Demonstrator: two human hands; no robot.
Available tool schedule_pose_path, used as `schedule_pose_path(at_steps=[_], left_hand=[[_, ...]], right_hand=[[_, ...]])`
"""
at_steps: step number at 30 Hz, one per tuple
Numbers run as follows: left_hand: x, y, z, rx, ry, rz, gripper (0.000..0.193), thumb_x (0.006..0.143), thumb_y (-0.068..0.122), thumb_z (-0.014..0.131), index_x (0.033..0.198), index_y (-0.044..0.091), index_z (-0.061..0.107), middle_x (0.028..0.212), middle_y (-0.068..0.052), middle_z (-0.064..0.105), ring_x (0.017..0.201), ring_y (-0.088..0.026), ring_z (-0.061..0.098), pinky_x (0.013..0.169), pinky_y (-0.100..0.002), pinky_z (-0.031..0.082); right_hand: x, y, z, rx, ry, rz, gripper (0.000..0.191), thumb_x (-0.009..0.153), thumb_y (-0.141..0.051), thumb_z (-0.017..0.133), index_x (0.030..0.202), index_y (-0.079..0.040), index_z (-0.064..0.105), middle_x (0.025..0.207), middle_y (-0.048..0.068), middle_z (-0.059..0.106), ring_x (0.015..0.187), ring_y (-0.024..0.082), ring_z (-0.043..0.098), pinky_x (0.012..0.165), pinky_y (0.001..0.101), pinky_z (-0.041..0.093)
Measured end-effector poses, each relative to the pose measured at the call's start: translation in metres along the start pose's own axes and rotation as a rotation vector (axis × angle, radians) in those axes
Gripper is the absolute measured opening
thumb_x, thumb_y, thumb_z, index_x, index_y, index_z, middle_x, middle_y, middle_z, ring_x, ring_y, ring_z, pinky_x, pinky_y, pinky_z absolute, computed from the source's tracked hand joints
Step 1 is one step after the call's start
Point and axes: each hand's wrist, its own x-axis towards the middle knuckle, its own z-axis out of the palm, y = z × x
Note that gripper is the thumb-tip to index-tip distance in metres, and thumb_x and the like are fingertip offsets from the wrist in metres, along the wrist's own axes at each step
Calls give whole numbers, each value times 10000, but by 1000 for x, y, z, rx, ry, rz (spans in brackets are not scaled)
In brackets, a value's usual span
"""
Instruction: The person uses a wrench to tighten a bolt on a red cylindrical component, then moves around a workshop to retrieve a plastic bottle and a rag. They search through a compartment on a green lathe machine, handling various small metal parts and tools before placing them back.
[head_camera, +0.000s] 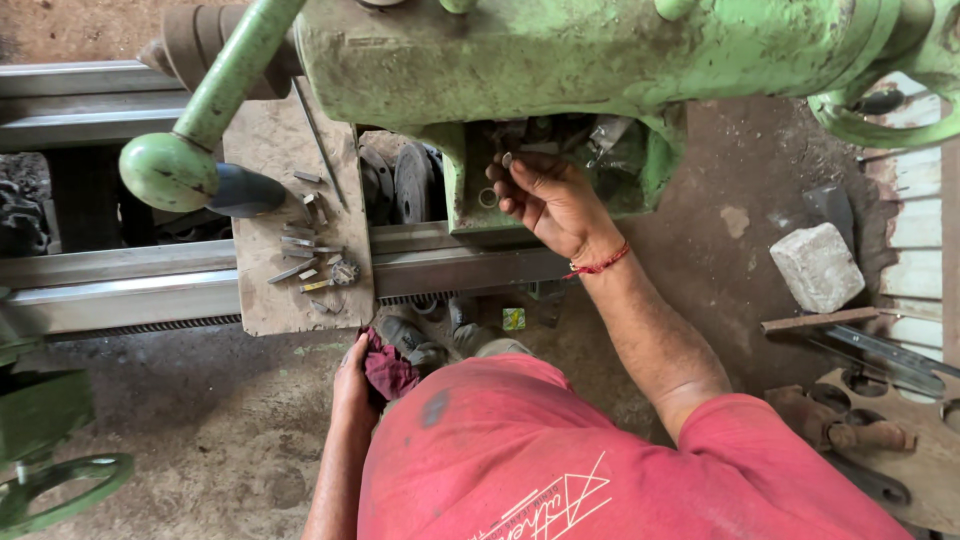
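- The right hand (548, 200) reaches up under the green machine (560, 50), thumb and forefinger pinching a small metal ring (507, 159) at the mouth of a dark opening in the casting.
- To my eye, a piece this small wants a light fingertip pinch and a steady wrist, kept square to the opening; a tilt could let it slip into the recess, where shadow hides everything.
- The ring sits at the very tips of the fingers, on the far side of the palm, touching the thumb and just beside a second ring-shaped part (488, 197) that rests in the casting, left of the palm.
- The left hand (355, 385) is low and near the body, closed around a dark red rag (388, 370), well apart from the machine.
- Left of the opening, a flat brown plate (262, 150) carries loose cutting bits (300, 245) and small scraps.
- A pale stone block (818, 265) lies on the dirt floor (230, 430) to the right.
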Motion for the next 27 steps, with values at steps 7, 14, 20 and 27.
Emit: schedule_pose_path(at_steps=[7, 14, 20, 27], left_hand=[[11, 5, 6, 21, -36, 73, 332, 976, 287, 639, 1235, 81, 661, 1140, -72, 704, 1003, -225, 674, 857, -398, 546], [1, 1, 1, 41, 19, 36, 363, 967, 320, 651, 1237, 78, 663, 1143, -88, 698, 993, -231, 675, 843, -405, 550], [-8, -1, 1, 53, 67, 13, 397, 952, 334, 635, 1263, 87, 655, 1190, -87, 712, 1033, -233, 689, 877, -411, 559], [-1, -7, -5, 11, 4, 54, 385, 966, 318, 646, 1264, 75, 648, 1195, -89, 696, 1041, -235, 677, 891, -419, 557]], right_hand=[[-11, 8, 3, 131, -45, 63, 216, 997, -112, 725, 1185, -6, 717, 1105, 109, 740, 968, 191, 706, 801, 326, 575], [-15, 11, 6, 25, -33, -28, 244, 935, -41, 778, 1172, -31, 720, 1098, 104, 752, 963, 178, 712, 816, 316, 588], [-7, 14, 2, -432, 126, -206, 263, 902, -26, 791, 1158, -54, 737, 1024, 57, 782, 833, 107, 706, 582, 214, 427], [35, 21, -39, -1517, 228, -618, 157, 933, -145, 799, 1080, -93, 778, 985, 104, 784, 830, 238, 754, 708, 339, 569]])
